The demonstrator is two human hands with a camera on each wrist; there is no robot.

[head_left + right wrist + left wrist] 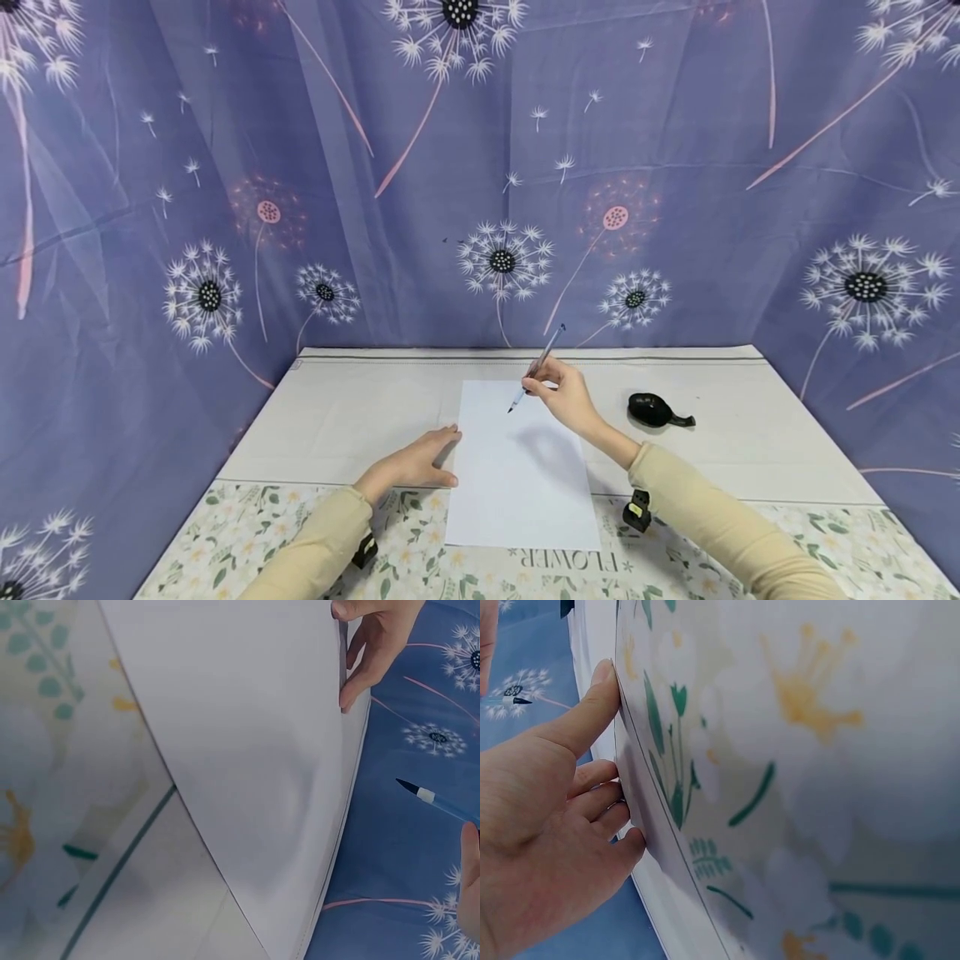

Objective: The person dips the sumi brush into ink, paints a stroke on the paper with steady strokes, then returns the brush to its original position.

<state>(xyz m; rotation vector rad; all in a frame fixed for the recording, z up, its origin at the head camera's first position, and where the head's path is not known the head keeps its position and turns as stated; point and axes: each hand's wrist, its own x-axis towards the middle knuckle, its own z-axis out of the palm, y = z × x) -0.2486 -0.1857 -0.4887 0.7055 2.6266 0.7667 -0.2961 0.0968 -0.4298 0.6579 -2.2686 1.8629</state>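
Note:
A white sheet of paper (517, 492) lies lengthwise in front of me on the table. My right hand (566, 400) pinches a brush pen (551, 345) between thumb and fingers, slanted over the upper part of the sheet. In the right wrist view the brush pen (442, 805) has a dark pointed tip, a pale collar and a bluish clear barrel; its tip is held above the paper. My left hand (416, 461) rests at the sheet's left edge, thumb and fingers spread. The left wrist view shows this hand (562, 817) with its fingertips down at the surface.
To the right of the paper lies a glossy black rounded object (651, 409) with a short handle. A floral-printed cloth (412, 533) covers the near part of the table (360, 408). Purple dandelion-patterned curtains (420, 250) hang around the back and sides.

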